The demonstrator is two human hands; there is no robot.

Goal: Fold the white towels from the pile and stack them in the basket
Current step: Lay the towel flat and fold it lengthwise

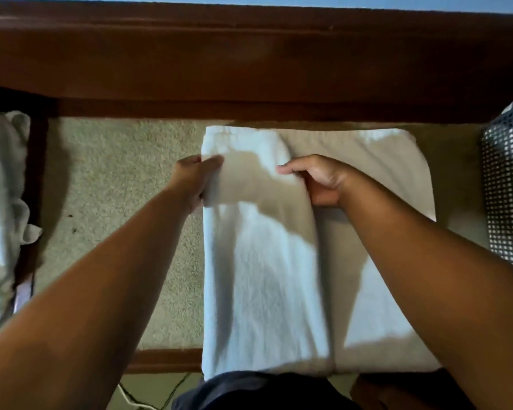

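A white towel (267, 261) lies spread on a beige padded surface, its left part folded over the rest. My left hand (194, 180) grips the towel's left edge, thumb on top. My right hand (319, 180) pinches the inner edge of the folded flap near the towel's middle. A pile of crumpled white towels (0, 202) sits at the far left. The dark mesh basket (505, 187) stands at the right edge, partly cut off by the frame.
A brown wooden frame (249, 60) runs across the back and borders the beige surface (116, 187). Dark clothing (249, 392) and a thin white cord (128, 395) show at the bottom.
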